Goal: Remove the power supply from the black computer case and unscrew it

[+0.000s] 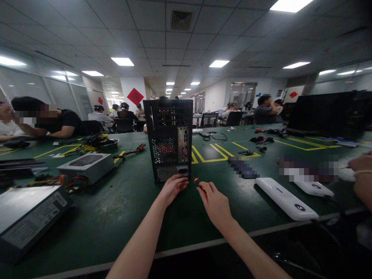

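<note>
A black computer case (170, 147) stands upright on the green table, its back panel with ports and vents facing me. My left hand (175, 188) is at the lower right of that panel, by the power socket. Its fingers are bent and close together; what they hold, if anything, is hidden. My right hand (216, 203) is closed around a screwdriver with an orange and black handle (200, 184). The screwdriver points toward the case's lower right corner, where its thin shaft is hard to make out.
Two power supplies (87, 166) with loose cables lie at left. To the right are a white power bank (286, 198), a phone-like dark object (243, 167), cables (261, 139) and a black monitor (321, 112). Another person's hand (363, 170) is at the right edge.
</note>
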{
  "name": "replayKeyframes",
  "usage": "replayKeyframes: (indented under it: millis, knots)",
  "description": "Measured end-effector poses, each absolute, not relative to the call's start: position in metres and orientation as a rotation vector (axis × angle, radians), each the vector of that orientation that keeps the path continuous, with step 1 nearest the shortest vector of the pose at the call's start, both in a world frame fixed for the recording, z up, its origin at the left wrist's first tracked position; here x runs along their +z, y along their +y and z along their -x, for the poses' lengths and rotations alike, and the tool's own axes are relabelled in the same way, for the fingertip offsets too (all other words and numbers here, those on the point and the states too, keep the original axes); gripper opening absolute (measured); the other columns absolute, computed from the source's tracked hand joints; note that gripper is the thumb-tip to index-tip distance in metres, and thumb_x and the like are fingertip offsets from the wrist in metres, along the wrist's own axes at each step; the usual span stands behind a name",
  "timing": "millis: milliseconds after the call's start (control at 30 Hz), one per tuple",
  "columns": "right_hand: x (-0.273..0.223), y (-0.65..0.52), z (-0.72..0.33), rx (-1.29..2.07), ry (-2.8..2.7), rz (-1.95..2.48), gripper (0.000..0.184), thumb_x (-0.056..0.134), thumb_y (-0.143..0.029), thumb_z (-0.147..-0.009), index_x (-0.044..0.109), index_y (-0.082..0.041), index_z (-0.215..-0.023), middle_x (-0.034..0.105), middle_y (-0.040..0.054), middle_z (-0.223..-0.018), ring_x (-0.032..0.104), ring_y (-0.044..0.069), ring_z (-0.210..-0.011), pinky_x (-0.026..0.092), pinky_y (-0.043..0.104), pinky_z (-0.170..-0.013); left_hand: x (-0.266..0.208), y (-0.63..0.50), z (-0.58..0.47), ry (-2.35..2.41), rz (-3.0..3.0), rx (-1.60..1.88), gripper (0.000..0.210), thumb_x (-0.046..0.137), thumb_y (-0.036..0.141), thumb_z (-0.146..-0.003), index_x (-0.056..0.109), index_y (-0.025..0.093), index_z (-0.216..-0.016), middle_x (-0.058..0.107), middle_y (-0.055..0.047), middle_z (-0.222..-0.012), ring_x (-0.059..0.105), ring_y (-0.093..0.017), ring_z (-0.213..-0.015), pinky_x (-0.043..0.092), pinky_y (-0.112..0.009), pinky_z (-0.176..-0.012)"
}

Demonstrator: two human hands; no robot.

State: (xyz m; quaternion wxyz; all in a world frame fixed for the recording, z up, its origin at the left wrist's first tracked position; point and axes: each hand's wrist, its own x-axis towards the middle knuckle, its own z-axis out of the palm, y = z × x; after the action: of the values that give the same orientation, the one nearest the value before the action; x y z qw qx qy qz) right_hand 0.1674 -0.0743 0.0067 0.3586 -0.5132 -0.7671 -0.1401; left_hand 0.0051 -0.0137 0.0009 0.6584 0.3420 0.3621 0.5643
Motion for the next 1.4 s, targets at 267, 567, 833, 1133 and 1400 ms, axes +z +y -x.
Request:
replayKeyframes:
  millis: [267,567,833,1133,1400]
  knots:
    - [0.0055,-0.0771,-0.1632,-0.518,-2.099,1.248,0.023,0.034,-0.024,-0.089,0.053,-0.017,-0.098,0.054,0.0091,-0.098,0.056,0.015,-0.076,0.045,0.026,-0.064,-0.0036,-0.0101,-0.0043,0.796,-0.778,1.275,0.025,0.058,0.008,-0.071,0.052,0.011,-0.095,0.065,-0.013,-0.088,0.064,-0.016,-0.074,0.051,-0.025,-0.066]
    - [0.0075,-0.0765,-0.1676,-0.415,-2.174,1.079,0.027,0.038,-0.007,-0.082,0.054,-0.018,-0.1,0.058,0.0069,-0.105,0.05,0.019,-0.086,0.043,0.035,-0.076,-0.0032,-0.0111,-0.0051,0.808,-0.78,1.293,0.025,0.057,0.006,-0.071,0.052,0.011,-0.095,0.066,-0.013,-0.085,0.064,-0.016,-0.073,0.051,-0.025,-0.066]
    - [0.0076,-0.0732,-0.166,-0.281,-2.008,1.198,0.018,0.035,-0.018,-0.087,0.048,-0.016,-0.099,0.055,0.008,-0.094,0.056,0.016,-0.08,0.046,0.028,-0.067,-0.0049,-0.0102,-0.0038,0.81,-0.787,1.286,0.026,0.058,0.008,-0.071,0.052,0.011,-0.096,0.065,-0.014,-0.089,0.064,-0.016,-0.074,0.051,-0.025,-0.067]
    - [0.0066,-0.0713,-0.1663,-0.257,-2.029,1.317,0.02,0.031,-0.024,-0.09,0.048,-0.015,-0.097,0.054,0.0067,-0.091,0.057,0.013,-0.07,0.044,0.022,-0.053,-0.0012,-0.0132,-0.0047,0.828,-0.777,1.291,0.025,0.057,0.007,-0.071,0.051,0.011,-0.095,0.065,-0.014,-0.089,0.064,-0.016,-0.075,0.051,-0.025,-0.068]
    - [0.0071,-0.0727,-0.1706,-0.502,-2.173,1.047,0.024,0.036,-0.009,-0.085,0.052,-0.015,-0.101,0.055,0.0085,-0.104,0.05,0.018,-0.088,0.042,0.033,-0.079,-0.002,-0.0123,-0.0051,0.822,-0.758,1.299,0.026,0.058,0.007,-0.071,0.051,0.01,-0.095,0.065,-0.014,-0.087,0.064,-0.017,-0.075,0.05,-0.026,-0.068]
